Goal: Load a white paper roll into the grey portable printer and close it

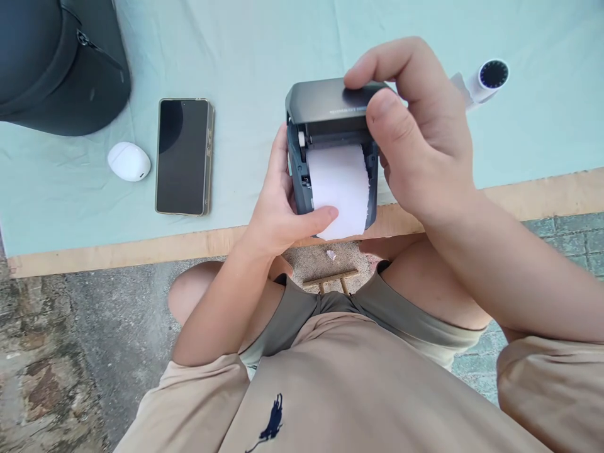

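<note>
A small dark portable receipt printer (pixel 293 170) is held above the table's near edge, its lid (pixel 325 97) raised. White paper (pixel 336 179) from a roll lies across the compartment and hangs over the near side. My left hand (pixel 283 207) grips the printer's body from the left, with the thumb pressing on the paper. My right hand (pixel 419 126) has its thumb and index finger closed on the right end of the lid. The other right fingers are partly hidden behind the hand.
To the left lie a black phone (pixel 183 157) and a white earbud case (pixel 129 161). A black zippered bag (pixel 61 69) stands at the far left. A white cylinder with a dark end (pixel 491 78) rests at right on the pale green tablecloth (pixel 245 44).
</note>
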Demonstrator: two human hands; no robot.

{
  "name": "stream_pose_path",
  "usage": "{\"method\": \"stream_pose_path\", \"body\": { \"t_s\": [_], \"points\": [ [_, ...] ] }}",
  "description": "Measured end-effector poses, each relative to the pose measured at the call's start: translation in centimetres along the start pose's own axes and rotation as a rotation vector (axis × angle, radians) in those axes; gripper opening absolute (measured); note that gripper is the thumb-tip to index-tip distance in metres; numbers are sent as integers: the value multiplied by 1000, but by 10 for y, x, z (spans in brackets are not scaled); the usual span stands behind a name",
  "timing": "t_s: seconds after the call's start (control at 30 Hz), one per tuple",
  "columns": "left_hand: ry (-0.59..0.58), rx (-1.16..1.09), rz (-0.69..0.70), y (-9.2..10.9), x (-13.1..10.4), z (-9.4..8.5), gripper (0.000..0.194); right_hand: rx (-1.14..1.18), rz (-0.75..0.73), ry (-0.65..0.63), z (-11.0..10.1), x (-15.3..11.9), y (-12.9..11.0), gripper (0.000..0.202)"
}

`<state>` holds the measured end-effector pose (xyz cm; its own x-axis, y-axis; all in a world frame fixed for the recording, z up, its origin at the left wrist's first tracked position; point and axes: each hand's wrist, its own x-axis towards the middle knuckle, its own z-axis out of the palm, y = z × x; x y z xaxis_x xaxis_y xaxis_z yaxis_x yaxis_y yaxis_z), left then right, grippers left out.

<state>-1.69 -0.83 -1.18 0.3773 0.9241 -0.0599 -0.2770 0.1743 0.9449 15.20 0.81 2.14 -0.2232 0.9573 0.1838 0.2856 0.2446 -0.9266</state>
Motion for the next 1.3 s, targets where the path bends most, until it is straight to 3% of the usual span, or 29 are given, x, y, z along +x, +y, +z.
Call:
{"method": "stream_pose_path", "body": {
  "t_s": [0.1,0.27,0.57,0.63,0.73,0.8,0.87,1.03,1.3],
  "points": [
    [0,-38,-12,-2,0,-1,109,-68,-97,9,-3,-2,5,27],
    [20,-44,-40,-2,0,-1,115,-164,-215,-117,-8,-5,9,24],
    [-38,-5,44,-10,3,-2,113,201,74,-244,-10,-10,10,44],
    [-10,-57,66,-11,3,2,101,243,84,-270,-9,-11,11,47],
    [92,-123,37,-6,0,13,54,267,67,-290,-8,-12,12,49],
    [186,-124,13,-2,-1,20,40,273,69,-295,-8,-12,13,49],
    [217,-113,-17,1,-2,22,37,281,79,-296,-8,-12,13,49],
    [126,-144,-21,0,-1,18,36,224,42,-262,-8,-12,10,44],
    [211,-186,-28,8,2,26,22,147,5,-222,-9,-12,9,43]
  ]
}}
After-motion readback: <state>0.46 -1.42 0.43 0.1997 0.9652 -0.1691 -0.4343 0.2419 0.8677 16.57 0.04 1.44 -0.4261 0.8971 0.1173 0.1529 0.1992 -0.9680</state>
